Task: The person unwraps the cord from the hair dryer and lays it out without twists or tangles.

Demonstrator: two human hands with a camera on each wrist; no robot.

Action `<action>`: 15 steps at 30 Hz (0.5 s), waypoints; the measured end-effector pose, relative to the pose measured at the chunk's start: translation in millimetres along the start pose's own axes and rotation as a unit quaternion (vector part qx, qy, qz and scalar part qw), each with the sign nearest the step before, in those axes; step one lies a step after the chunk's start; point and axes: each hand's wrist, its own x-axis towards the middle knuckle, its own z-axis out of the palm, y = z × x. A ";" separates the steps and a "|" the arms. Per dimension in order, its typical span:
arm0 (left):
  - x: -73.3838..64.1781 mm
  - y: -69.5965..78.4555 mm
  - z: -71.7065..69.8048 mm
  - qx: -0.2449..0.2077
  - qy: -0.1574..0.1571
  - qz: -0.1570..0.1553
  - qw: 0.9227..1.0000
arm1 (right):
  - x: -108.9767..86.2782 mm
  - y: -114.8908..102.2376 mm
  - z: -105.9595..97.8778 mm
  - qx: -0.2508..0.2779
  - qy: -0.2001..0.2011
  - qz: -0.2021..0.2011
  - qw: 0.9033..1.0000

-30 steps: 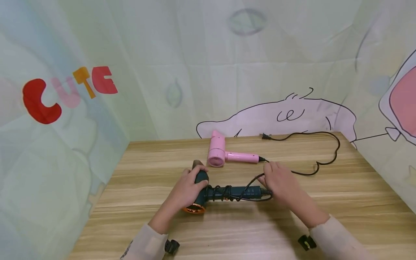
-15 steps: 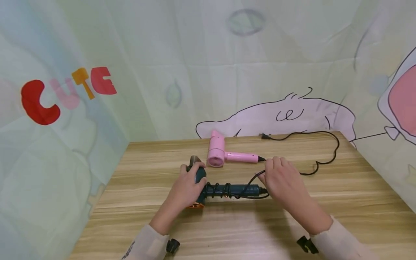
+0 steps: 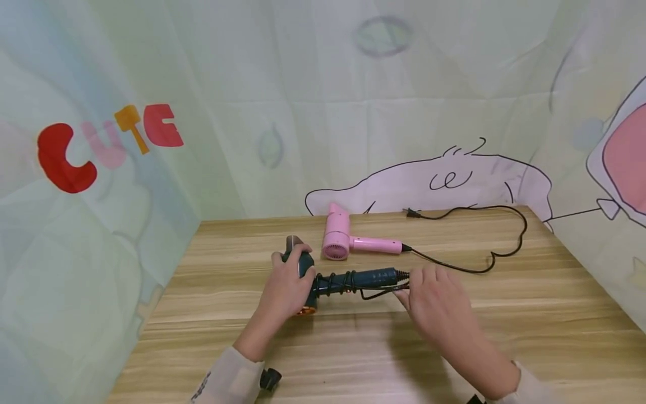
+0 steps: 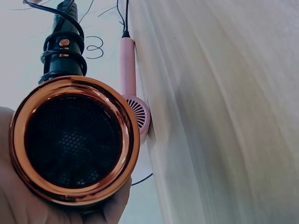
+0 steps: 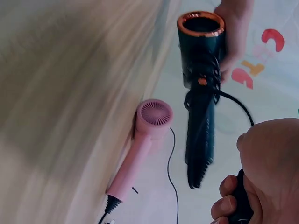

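My left hand grips the barrel of a dark green hair dryer and holds it off the table. A copper rim rings the dryer's back end. Several turns of its black cord wrap the handle, which points right. At the handle's end, my right hand holds a stretch of that cord. In the right wrist view, its curled fingers close round something black, mostly hidden by the palm. A pink hair dryer lies behind the green one, untouched.
The pink dryer's black cord loops to the right over the wooden table, with its plug near the back edge. A printed cloth hangs behind the table and along both sides.
The green dryer has shifted left and away from me, its handle end tilting up. My right hand has moved slightly down and right, drawing a cord loop below the handle.
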 end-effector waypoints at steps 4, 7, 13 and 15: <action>1.5 -1.5 -2.2 -0.014 0.004 -0.008 1.000 | -6.9 -6.1 2.9 0.000 -0.009 -0.004 1.000; 2.1 -2.7 -3.4 -0.020 0.009 -0.015 1.000 | -10.0 -9.0 4.9 0.007 -0.008 -0.010 1.000; 3.1 -3.1 -5.8 -0.041 0.010 -0.019 0.999 | -15.1 -11.6 9.6 0.015 -0.026 -0.014 0.999; 3.0 -2.7 -7.3 -0.051 0.009 -0.020 0.998 | -16.8 -12.0 12.3 0.019 -0.034 -0.013 0.999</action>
